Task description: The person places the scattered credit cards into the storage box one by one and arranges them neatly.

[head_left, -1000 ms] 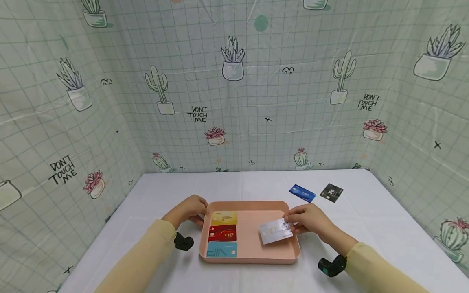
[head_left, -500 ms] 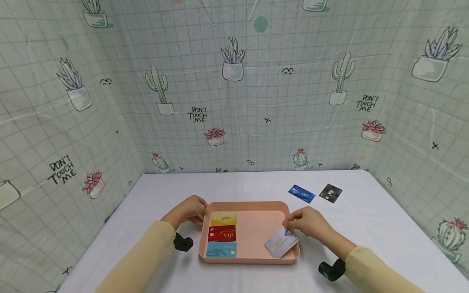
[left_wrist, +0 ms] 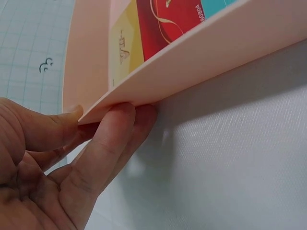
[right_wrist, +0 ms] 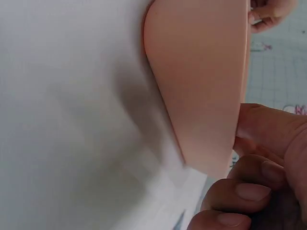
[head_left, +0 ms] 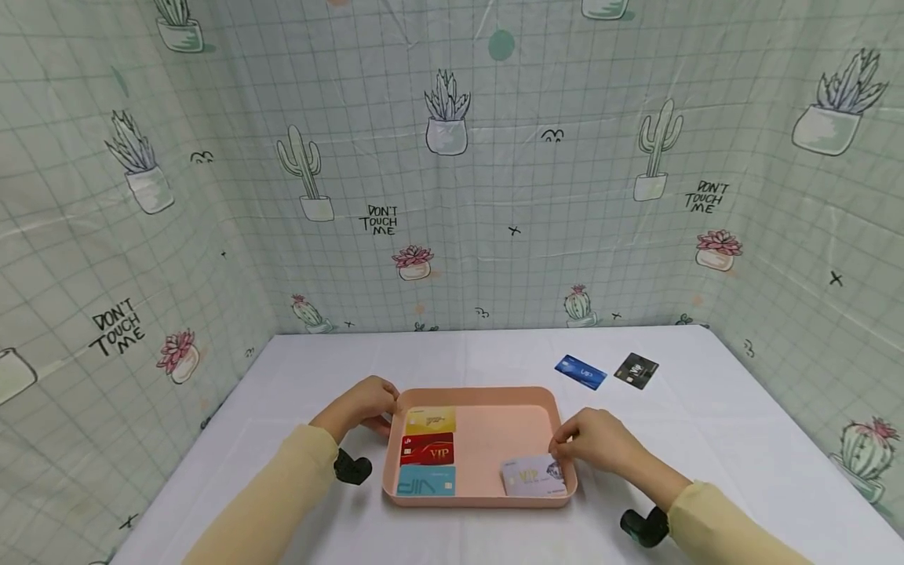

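A pink tray [head_left: 487, 428] lies on the white table. My left hand [head_left: 363, 404] holds its far left corner; in the left wrist view the thumb is at the rim and the fingers lie against the outer wall [left_wrist: 201, 62]. My right hand [head_left: 593, 441] reaches over the right rim, thumb and forefinger at the upper right corner of a silver VIP card [head_left: 533, 477]. That card lies in the tray's near right corner, long side along the near wall. The right wrist view shows curled fingers [right_wrist: 252, 191] beside the tray; the wall hides the card there.
Down the tray's left side lie a yellow card [head_left: 431, 421], a red VIP card [head_left: 428, 450] and a light blue card [head_left: 426, 481]. Beyond the tray, at the right, a dark blue card [head_left: 581, 372] and a black VIP card [head_left: 636, 370] lie on the table.
The silver card has gone down from a tilt over the tray's right side into the near right corner and has turned straight. My right hand came nearer; the left hand stayed.
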The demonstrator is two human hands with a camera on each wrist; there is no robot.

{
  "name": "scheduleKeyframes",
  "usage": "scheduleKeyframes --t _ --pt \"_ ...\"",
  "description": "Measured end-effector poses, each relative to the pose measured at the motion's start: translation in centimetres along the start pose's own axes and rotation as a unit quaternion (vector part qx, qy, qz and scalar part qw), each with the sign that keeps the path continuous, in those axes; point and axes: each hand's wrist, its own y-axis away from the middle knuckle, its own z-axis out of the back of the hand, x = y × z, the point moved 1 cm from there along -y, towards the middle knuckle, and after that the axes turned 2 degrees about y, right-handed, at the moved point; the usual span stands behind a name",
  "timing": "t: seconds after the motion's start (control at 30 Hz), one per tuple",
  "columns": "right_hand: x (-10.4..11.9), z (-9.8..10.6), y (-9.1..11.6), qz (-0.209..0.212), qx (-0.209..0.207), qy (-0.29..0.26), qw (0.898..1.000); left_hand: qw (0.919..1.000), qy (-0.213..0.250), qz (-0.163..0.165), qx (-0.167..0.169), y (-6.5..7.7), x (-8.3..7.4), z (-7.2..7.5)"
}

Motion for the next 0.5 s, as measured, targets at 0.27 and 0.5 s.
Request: scheduleKeyframes --t 0.27,0.5 --pt "1.7 0.0 0.4 0.003 0.018 0.065 0.998 1.0 0.002 0.002 -0.002 0.0 0.2 0.0" --pt "1.9 -0.3 0.6 0.001 0.01 0.067 0.998 0.9997 0.01 -0.022 -0.003 0.6 0.0 0.0"
